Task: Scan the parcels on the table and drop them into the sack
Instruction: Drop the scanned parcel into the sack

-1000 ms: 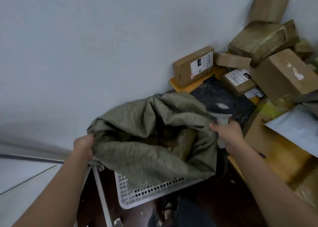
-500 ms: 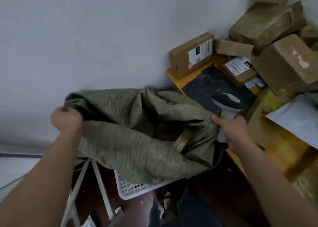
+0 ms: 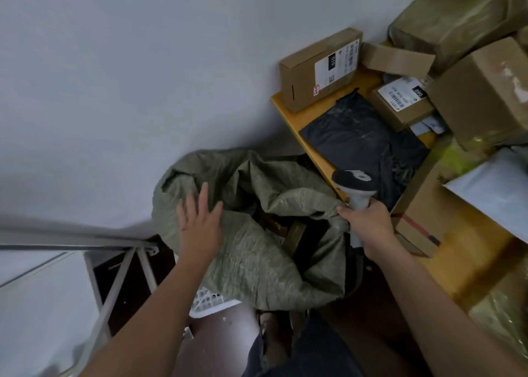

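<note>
left hand (image 3: 200, 225) open, fingers spread, flat on the near-left rim of the green sack (image 3: 257, 251). right hand (image 3: 368, 222) grips a handheld scanner (image 3: 355, 185) & pinches the sack's right rim; sack mouth gapes btwn the hands w/ brown boxes inside. parcels sit beyond the right hand on the tabletop (image 3: 288, 113): black mailer (image 3: 363, 136), labelled box (image 3: 320, 67).

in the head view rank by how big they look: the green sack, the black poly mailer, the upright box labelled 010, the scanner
1. green sack, clearly largest.
2. black poly mailer.
3. box labelled 010; it sits farther from the camera, so its gap to the mailer is unsure.
4. scanner, smallest, partly hidden in the right hand.
</note>
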`<state>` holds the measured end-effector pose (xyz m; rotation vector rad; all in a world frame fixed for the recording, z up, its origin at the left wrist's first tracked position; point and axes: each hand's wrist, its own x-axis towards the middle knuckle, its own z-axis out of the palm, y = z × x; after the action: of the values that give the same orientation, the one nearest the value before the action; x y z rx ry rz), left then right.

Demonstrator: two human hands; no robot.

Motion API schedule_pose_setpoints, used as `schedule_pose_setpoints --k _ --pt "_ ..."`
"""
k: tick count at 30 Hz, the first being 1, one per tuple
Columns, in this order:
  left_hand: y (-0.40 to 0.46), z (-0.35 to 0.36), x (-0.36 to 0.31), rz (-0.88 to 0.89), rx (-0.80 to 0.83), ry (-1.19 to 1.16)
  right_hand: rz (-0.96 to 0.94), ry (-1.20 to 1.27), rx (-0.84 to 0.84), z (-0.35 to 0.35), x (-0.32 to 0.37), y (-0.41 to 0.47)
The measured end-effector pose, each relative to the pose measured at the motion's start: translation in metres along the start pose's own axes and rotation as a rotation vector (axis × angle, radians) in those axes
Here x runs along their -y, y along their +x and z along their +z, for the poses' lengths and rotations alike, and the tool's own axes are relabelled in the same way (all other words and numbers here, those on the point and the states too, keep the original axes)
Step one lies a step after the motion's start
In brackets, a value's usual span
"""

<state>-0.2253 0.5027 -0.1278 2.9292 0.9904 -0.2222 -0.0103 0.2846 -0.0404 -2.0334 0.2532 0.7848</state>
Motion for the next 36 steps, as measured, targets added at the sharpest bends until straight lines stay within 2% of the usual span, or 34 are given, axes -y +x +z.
schedule_pose_setpoints --k 1,3,7,11,13,15,17,19,21,23,25,28,32,36 --pt "-0.001 0.005 0.003 0.07 -0.006 0.08 -0.029 -0.027 -0.001 0.001 0.0 -0.001" --pt "-0.004 0.006 0.005 0.166 0.095 0.218 -0.079 -0.083 -0.004 0.002 -0.002 -0.001" --pt "-0.013 0.006 0.014 0.187 0.341 0.261 -0.154 -0.188 -0.009 0.002 -0.005 0.0" --pt "-0.037 0.026 0.058 0.028 0.537 0.154 -0.181 -0.263 -0.032 -0.001 -0.006 0.001" --pt "-0.057 0.038 0.082 -0.149 0.708 0.133 -0.187 -0.287 -0.062 -0.003 -0.005 0.002" --pt "-0.078 0.055 0.106 -0.29 0.748 0.144 -0.182 -0.284 -0.081 -0.004 -0.005 0.004" --pt "-0.087 0.063 0.113 -0.338 0.778 0.138 -0.168 -0.272 -0.081 -0.004 -0.004 0.005" --pt "-0.077 0.054 0.101 -0.269 0.825 0.127 -0.162 -0.262 -0.078 -0.002 -0.004 0.007" --pt "-0.051 0.044 0.073 -0.262 0.799 -0.084 -0.162 -0.25 -0.078 0.0 -0.003 0.008" --pt "-0.024 0.035 0.036 -0.336 0.703 -0.465 -0.16 -0.233 -0.077 0.002 -0.003 0.009" --pt "-0.004 0.027 0.003 -0.601 0.585 -0.941 -0.153 -0.221 -0.081 0.002 -0.004 0.011" --pt "0.014 0.022 -0.031 -0.948 0.675 -1.533 -0.154 -0.222 -0.095 0.0 -0.007 0.014" --pt "0.025 0.034 -0.052 -1.061 0.805 -1.793 -0.157 -0.211 -0.112 -0.008 -0.014 0.016" --pt "0.046 0.042 -0.056 -1.143 0.66 -2.033 -0.152 -0.207 -0.113 -0.013 -0.021 0.015"
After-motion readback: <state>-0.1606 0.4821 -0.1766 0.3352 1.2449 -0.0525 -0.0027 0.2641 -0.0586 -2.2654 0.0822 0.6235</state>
